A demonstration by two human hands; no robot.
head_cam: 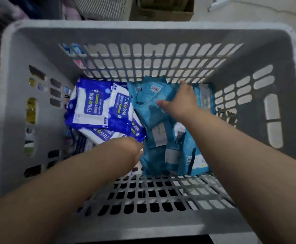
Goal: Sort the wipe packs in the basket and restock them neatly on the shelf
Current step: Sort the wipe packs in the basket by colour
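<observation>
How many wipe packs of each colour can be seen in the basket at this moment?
Dark blue-and-white alcohol wipe packs: 4 in sight
Light blue wipe packs: at least 5; they overlap, so the exact count is unclear
Total: at least 9, all inside the grey basket

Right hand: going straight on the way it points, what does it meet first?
Probably the basket's slotted far wall. The right hand lies spread on the light-blue wipe packs, fingers near their far edge, pointing at that wall. Depth is unclear, so a pack edge could come first.
</observation>
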